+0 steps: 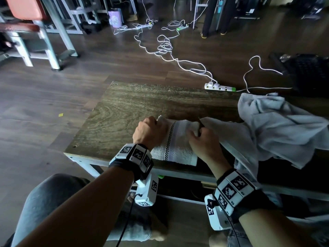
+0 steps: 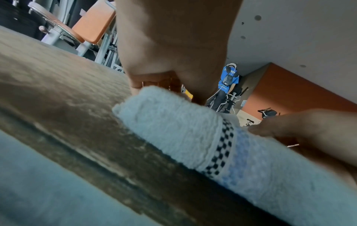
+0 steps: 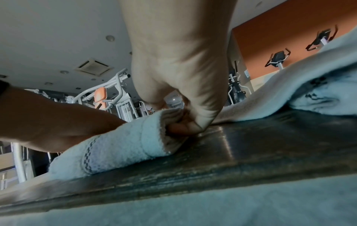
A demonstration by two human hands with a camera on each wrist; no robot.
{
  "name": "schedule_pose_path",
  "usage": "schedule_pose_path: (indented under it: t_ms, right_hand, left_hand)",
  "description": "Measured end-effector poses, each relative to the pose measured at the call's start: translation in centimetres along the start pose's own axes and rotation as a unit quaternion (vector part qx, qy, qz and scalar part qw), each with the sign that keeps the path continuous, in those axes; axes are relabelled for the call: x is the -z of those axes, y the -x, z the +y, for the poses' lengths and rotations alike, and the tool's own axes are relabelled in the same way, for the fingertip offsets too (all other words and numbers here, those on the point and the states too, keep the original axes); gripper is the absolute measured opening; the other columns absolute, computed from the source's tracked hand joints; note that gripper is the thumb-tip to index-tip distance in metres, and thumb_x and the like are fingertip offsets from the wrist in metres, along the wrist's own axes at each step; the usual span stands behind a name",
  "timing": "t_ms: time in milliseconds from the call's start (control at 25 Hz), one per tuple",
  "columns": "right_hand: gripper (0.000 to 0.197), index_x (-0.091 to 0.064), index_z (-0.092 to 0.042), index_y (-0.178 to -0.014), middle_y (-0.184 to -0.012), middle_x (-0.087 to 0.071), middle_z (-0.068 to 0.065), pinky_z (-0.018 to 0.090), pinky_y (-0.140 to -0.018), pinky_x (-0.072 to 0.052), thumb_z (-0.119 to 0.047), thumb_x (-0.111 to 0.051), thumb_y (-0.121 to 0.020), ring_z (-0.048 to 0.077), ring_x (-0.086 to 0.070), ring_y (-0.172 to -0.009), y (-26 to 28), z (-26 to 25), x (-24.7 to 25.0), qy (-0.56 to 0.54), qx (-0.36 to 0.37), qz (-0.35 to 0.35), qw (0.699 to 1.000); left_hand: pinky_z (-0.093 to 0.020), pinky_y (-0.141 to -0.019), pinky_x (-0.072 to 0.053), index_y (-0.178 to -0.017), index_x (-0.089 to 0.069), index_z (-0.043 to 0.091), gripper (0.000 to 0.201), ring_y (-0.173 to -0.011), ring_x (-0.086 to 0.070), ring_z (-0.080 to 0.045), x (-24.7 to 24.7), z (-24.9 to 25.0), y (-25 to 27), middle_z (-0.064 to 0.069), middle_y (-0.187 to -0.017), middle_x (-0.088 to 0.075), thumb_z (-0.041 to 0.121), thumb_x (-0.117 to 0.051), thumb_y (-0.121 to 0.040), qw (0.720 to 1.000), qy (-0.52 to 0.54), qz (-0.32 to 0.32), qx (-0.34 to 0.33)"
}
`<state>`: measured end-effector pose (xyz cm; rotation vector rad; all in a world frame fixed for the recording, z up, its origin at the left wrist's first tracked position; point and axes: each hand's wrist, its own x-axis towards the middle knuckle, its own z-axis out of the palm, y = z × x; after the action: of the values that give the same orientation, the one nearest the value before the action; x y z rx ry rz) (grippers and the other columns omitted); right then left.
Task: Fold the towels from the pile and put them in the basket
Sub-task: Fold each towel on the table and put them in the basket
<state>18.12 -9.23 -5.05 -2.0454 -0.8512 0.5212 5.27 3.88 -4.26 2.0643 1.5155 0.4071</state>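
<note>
A folded white towel [image 1: 178,141] with a black checkered stripe lies near the front edge of the wooden table [image 1: 135,107]. My left hand [image 1: 151,131] grips its far left corner with curled fingers; in the left wrist view the left hand [image 2: 154,85] pinches the folded towel [image 2: 173,122]. My right hand [image 1: 201,138] grips the far right end, and the right wrist view shows my right hand [image 3: 181,122] curled into that folded towel's [image 3: 123,145] edge. A pile of white towels [image 1: 277,129] lies crumpled at the table's right. No basket is in view.
White power strips and tangled cables [image 1: 219,86] lie on the floor beyond the table. Gym machines with orange pads [image 1: 26,15] stand at the back left. A dark object [image 1: 308,72] sits on the floor at the far right. My knees are below the table's front edge.
</note>
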Motion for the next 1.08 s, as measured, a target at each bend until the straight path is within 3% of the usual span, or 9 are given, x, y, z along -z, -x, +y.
schedule_pose_path:
  t_ms: [200, 400, 480, 600, 640, 720, 840, 1000, 1080]
  right_hand:
    - [0.041, -0.063, -0.006, -0.082, -0.059, -0.058, 0.002, 0.016, -0.037, -0.03, -0.035, -0.042, -0.103, 0.006, -0.05, -0.043, -1.5, 0.4, 0.0, 0.066, -0.004, 0.011, 0.998]
    - [0.037, -0.064, -0.001, -0.096, -0.068, -0.062, 0.003, 0.014, -0.041, -0.029, -0.032, -0.043, -0.103, 0.008, -0.054, -0.051, -2.1, 1.0, -0.2, 0.142, 0.013, 0.018, 0.99]
    - [0.03, -0.055, -0.004, -0.113, -0.086, -0.063, 0.003, 0.013, -0.045, -0.034, -0.031, -0.048, -0.101, 0.008, -0.061, -0.065, -1.6, 0.4, -0.2, 0.162, 0.033, 0.039, 0.985]
    - [0.036, -0.048, -0.015, -0.126, -0.122, -0.056, 0.005, 0.031, -0.072, -0.05, -0.032, -0.052, -0.095, 0.021, -0.058, -0.106, -1.0, 0.2, -0.2, 0.282, 0.196, 0.101, 0.934]
    - [0.036, -0.05, -0.02, -0.128, -0.13, -0.054, 0.002, 0.038, -0.086, -0.05, -0.034, -0.049, -0.095, 0.022, -0.054, -0.116, -1.2, 0.3, -0.3, 0.306, 0.238, 0.08, 0.918]
    - [0.037, -0.054, -0.028, -0.129, -0.138, -0.053, -0.005, 0.044, -0.1, -0.044, -0.04, -0.038, -0.097, 0.021, -0.049, -0.127, -1.3, 0.3, -0.2, 0.329, 0.226, 0.007, 0.917]
    - [0.036, -0.062, -0.029, -0.114, -0.118, -0.06, -0.005, 0.041, -0.092, -0.045, -0.044, -0.035, -0.096, 0.02, -0.055, -0.116, -1.3, 0.1, 0.2, 0.349, 0.185, -0.006, 0.919]
    - [0.023, -0.062, -0.023, -0.082, -0.069, -0.063, -0.009, 0.027, -0.053, -0.044, -0.037, -0.05, -0.096, 0.01, -0.062, -0.063, -0.3, -1.0, 1.3, 0.199, 0.148, -0.051, 0.967]
    - [0.012, -0.064, -0.026, -0.089, -0.073, -0.067, -0.01, 0.031, -0.057, -0.054, -0.03, -0.054, -0.096, 0.007, -0.064, -0.066, -0.1, -0.4, 1.3, 0.154, 0.131, -0.047, 0.978]
  left_hand:
    - [-0.04, -0.074, -0.042, -0.106, -0.055, 0.015, 0.047, -0.097, -0.061, -0.042, -1.0, -0.3, -0.6, -0.018, -0.104, -0.065, 0.056, -0.035, -0.096, 0.997, -0.055, 0.019, -0.044]
    - [-0.041, -0.074, -0.039, -0.108, -0.052, 0.014, 0.049, -0.097, -0.061, -0.042, -1.4, -0.2, -0.9, -0.02, -0.105, -0.065, 0.056, -0.027, -0.099, 0.995, -0.081, 0.026, -0.045]
    - [-0.042, -0.074, -0.04, -0.108, -0.044, 0.013, 0.044, -0.093, -0.06, -0.04, -1.2, -0.1, -1.1, -0.018, -0.103, -0.063, 0.053, -0.029, -0.098, 0.998, -0.042, 0.026, -0.035]
    - [-0.043, -0.077, -0.043, -0.106, -0.043, 0.015, 0.035, -0.093, -0.052, -0.034, -0.8, 0.4, 0.0, -0.011, -0.103, -0.05, 0.047, -0.039, -0.094, 0.989, -0.037, 0.092, -0.113]
    - [-0.043, -0.08, -0.043, -0.105, -0.048, 0.016, 0.036, -0.096, -0.049, -0.031, -1.0, 0.4, 0.6, -0.009, -0.105, -0.048, 0.048, -0.041, -0.092, 0.977, -0.087, 0.101, -0.163]
    - [-0.044, -0.086, -0.042, -0.105, -0.055, 0.02, 0.041, -0.105, -0.043, -0.029, -1.7, -0.1, 1.7, -0.008, -0.115, -0.046, 0.056, -0.043, -0.087, 0.958, -0.174, 0.055, -0.223]
    - [-0.049, -0.097, -0.035, -0.118, -0.051, 0.032, 0.045, -0.118, -0.036, -0.032, -1.1, -0.8, 0.8, -0.01, -0.136, -0.036, 0.063, -0.045, -0.086, 0.955, -0.228, 0.007, -0.191]
    - [-0.05, -0.105, -0.029, -0.129, -0.05, 0.042, 0.036, -0.135, -0.026, -0.032, 0.9, -0.8, 0.4, -0.008, -0.154, -0.023, 0.052, -0.045, -0.094, 0.951, -0.235, 0.033, -0.197]
    - [-0.051, -0.109, -0.029, -0.133, -0.048, 0.037, 0.042, -0.14, -0.027, -0.029, 0.4, -1.0, 1.6, -0.005, -0.155, -0.025, 0.053, -0.039, -0.095, 0.948, -0.21, 0.015, -0.238]
